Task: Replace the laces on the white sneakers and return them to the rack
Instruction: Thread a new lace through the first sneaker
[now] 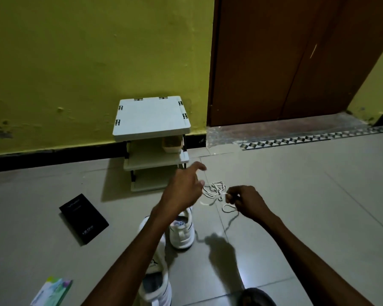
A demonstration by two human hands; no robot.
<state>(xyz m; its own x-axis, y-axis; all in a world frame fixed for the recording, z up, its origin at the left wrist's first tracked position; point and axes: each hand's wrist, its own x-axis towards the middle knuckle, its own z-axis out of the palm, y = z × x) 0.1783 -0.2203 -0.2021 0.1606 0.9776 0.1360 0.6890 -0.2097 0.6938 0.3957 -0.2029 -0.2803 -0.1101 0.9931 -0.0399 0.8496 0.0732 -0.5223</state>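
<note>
Pinching: right hand (248, 203) curled, its fingertips (230, 197) closed on a strand of the white lace (215, 188).
Left hand: left hand (182, 188) raised just beside the lace, index finger (198, 167) stretched forward, other fingers loose; the thumb tip meets the tangle, but whether it grips a strand cannot be told.
Lace: bunched in loose loops in the air between the two hands, one loop hanging below the right fingers, above the floor (296, 217) in front of the rack.
Far sneaker: far sneaker (182, 234) stands on the tiles under the left wrist, toe toward the rack, no lace visible in it.
Near sneaker: near sneaker (157, 283) lies closer to the camera, partly hidden by the left forearm.
Rack: white rack (152, 115) against the yellow wall (86, 62), well apart from both sneakers; a tan object (171, 144) sits on the shelf under its top.
Floor: black box (83, 218) left of the sneakers; green-and-white packet (53, 292) at the bottom edge.
Door: brown door (285, 62), shut, right of the rack.
</note>
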